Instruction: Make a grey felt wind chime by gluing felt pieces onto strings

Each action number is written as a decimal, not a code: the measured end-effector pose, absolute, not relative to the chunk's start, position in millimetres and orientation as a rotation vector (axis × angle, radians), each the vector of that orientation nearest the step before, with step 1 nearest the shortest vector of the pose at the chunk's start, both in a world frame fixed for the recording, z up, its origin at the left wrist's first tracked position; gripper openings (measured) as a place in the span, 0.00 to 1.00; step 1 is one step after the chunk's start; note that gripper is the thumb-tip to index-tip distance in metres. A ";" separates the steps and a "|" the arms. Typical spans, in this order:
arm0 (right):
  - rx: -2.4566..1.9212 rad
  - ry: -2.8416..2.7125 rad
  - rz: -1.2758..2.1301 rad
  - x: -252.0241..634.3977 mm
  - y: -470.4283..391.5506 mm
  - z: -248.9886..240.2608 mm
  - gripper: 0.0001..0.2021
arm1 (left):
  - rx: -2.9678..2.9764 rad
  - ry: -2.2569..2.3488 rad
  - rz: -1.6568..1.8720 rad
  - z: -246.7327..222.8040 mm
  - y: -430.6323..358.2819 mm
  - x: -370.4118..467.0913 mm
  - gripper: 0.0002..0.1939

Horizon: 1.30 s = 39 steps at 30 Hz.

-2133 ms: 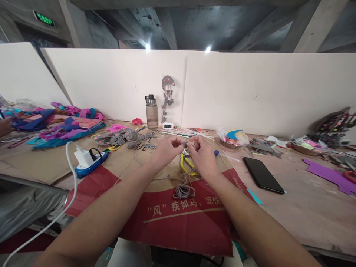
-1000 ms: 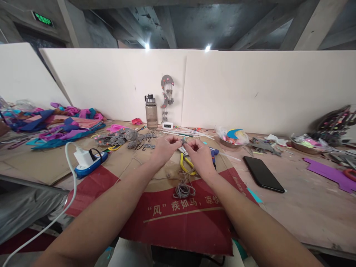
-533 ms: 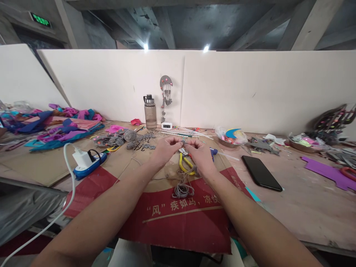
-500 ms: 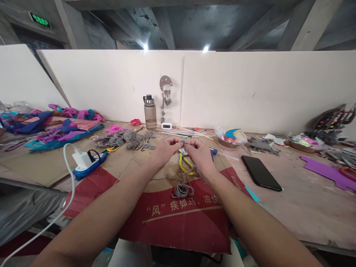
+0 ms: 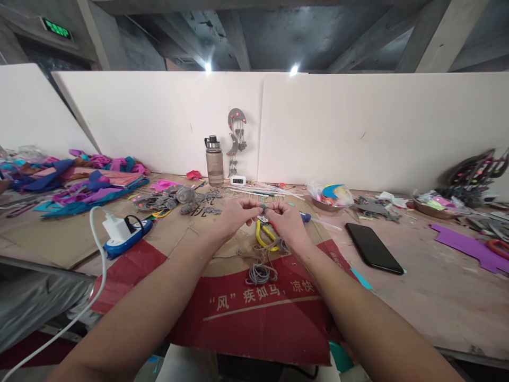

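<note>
My left hand [image 5: 237, 216] and my right hand [image 5: 287, 220] meet over the cardboard, thumbs and fingertips closed in a pinch. Between them is a small grey piece [image 5: 263, 208] that looks like felt; the fingers cover most of it. Just below the fingertips lie yellow-handled pliers [image 5: 260, 237]. Closer to me, a loose coil of grey cord [image 5: 259, 274] rests on the cardboard sheet [image 5: 254, 323], with strands running up towards my right wrist. A blue glue gun [image 5: 305, 217] is partly hidden behind my right hand.
A ball of grey yarn [image 5: 185, 194], a power strip [image 5: 129, 239] and coloured felt [image 5: 95, 193] lie to the left. A water bottle [image 5: 215, 162], small clock [image 5: 237, 181] and hanging moon ornament [image 5: 237, 116] are at the back. A phone [image 5: 374, 248] lies right.
Both hands have dipped slightly, and the fingers have shifted around the small grey piece. On the hanging ornament, the lower crescent has turned and shows broader.
</note>
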State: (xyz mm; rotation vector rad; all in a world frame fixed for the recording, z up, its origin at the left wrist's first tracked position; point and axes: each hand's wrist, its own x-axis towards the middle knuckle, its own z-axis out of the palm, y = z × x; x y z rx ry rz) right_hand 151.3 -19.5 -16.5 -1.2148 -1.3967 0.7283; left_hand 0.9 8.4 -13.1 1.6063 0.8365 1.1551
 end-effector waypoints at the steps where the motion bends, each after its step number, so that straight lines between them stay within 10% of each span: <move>1: -1.214 -1.399 0.729 151.6 -18.3 -17.5 0.08 | 1.618 0.835 1.154 -13.9 9.3 1.2 0.10; 19: -1.080 -1.719 0.282 143.7 -36.4 -9.7 0.09 | 2.452 1.274 1.504 -6.3 6.6 -5.8 0.05; 28: -0.712 -2.092 -0.077 147.2 -58.9 1.3 0.11 | 1.638 0.967 1.637 -11.4 24.5 -13.0 0.09; 39: -1.774 -1.816 -0.005 251.2 14.1 -33.8 0.07 | 1.230 0.662 1.659 -1.8 25.2 -17.4 0.11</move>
